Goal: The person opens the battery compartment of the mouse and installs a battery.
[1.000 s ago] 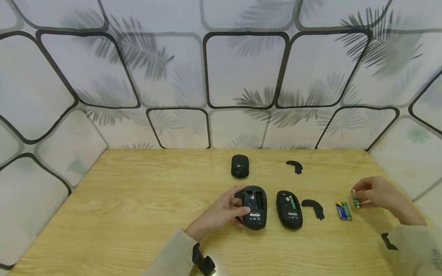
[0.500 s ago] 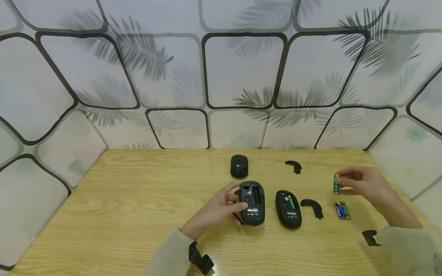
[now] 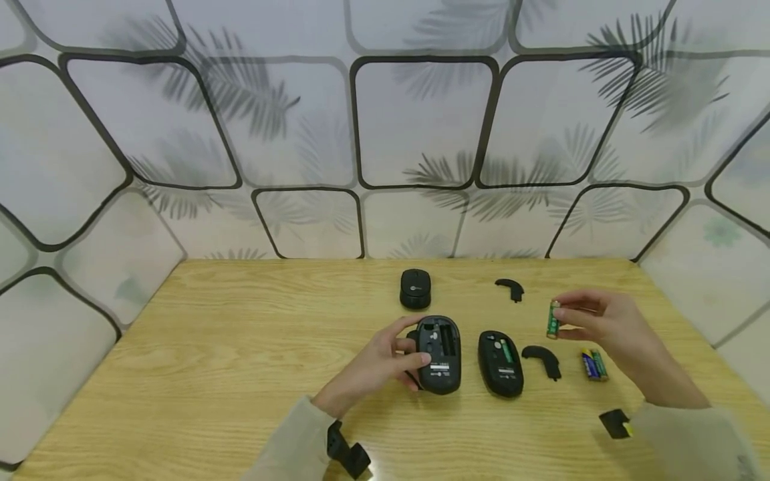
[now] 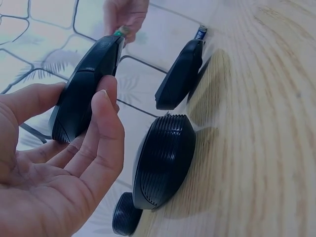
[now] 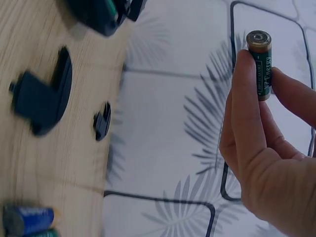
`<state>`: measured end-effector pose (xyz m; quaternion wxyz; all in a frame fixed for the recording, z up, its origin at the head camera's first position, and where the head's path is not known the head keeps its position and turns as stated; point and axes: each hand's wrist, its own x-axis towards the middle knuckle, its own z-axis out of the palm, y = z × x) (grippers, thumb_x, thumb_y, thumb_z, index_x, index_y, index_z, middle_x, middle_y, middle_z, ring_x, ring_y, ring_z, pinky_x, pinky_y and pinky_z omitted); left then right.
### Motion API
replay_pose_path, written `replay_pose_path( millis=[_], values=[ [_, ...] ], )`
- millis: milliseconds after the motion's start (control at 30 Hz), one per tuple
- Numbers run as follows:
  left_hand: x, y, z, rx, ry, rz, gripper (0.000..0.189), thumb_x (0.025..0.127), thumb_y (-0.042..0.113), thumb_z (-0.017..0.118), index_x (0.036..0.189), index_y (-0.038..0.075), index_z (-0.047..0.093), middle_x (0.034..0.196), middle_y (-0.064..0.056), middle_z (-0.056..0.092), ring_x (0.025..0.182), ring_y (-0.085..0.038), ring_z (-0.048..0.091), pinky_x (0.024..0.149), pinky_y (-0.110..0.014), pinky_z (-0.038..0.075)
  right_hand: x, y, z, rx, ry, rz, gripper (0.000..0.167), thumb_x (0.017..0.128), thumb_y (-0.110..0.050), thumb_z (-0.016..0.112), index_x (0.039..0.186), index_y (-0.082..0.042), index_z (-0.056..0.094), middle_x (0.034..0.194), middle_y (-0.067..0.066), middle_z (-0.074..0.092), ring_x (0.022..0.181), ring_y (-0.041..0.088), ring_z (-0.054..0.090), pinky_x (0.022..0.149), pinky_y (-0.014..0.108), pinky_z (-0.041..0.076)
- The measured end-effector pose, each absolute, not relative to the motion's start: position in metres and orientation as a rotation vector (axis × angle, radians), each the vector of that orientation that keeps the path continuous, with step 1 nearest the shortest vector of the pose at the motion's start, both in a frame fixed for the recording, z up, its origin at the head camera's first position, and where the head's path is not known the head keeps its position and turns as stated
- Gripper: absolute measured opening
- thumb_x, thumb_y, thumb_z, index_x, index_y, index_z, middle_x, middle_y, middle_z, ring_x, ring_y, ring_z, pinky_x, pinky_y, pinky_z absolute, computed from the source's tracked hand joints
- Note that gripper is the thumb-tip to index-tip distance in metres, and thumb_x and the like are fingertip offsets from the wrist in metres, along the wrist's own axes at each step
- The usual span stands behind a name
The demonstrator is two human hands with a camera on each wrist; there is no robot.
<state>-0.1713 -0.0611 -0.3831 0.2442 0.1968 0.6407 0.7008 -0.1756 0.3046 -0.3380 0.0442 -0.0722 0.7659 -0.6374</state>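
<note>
- Left sleeve: pale grey-beige cloth, plain, ending at the wrist.
- Left wrist device: black and angular, with a blocky end, worn by the cuff.
- Right sleeve: matching pale cloth, with a small dark marking, too blurred to read.
- Right wrist device: black, squarish, with a yellow patch at its edge.
- Left hand, right hand: both bare.
</note>
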Motion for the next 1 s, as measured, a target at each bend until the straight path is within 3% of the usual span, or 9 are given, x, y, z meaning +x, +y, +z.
replay_pose_path(
  millis=[167, 433, 1000],
  values=[
    [-0.172, -0.061, -0.385, 0.529, 1.755, 1.904, 0.068, 0.098, -0.002, 0.061, 0.158, 0.003, 0.03, 0.099, -0.012, 0.068, 0.066, -0.015, 0.065, 0.06, -0.025, 0.06, -0.176, 0.285, -0.333, -0.242, 2.33, -1.946, 0.013, 0.1, -0.003, 0.064, 0.109, -0.01, 0.07, 0.099, -0.001, 0.069, 0.085, 0.015, 0.07, 0.077, 0.033, 0.064],
    [-0.172, -0.06, -0.385, 0.523, 1.76, 1.903, 0.068, 0.098, -0.002, 0.061, 0.158, 0.003, 0.029, 0.099, -0.013, 0.068, 0.065, -0.015, 0.065, 0.059, -0.025, 0.06, -0.175, 0.256, -0.329, -0.325, 2.35, -1.948, 0.016, 0.098, 0.004, 0.063, 0.114, 0.009, 0.063, 0.096, 0.001, 0.068, 0.082, 0.015, 0.069, 0.074, 0.036, 0.065],
    [-0.172, -0.057, -0.391, 0.511, 1.778, 1.865, 0.068, 0.098, 0.0, 0.062, 0.158, 0.001, 0.028, 0.096, -0.011, 0.067, 0.063, -0.014, 0.064, 0.061, -0.027, 0.061, -0.178, 0.211, -0.332, -0.318, 2.294, -1.874, 0.025, 0.099, 0.0, 0.064, 0.118, 0.015, 0.058, 0.096, 0.005, 0.067, 0.083, 0.015, 0.07, 0.079, 0.041, 0.065]
  ],
)
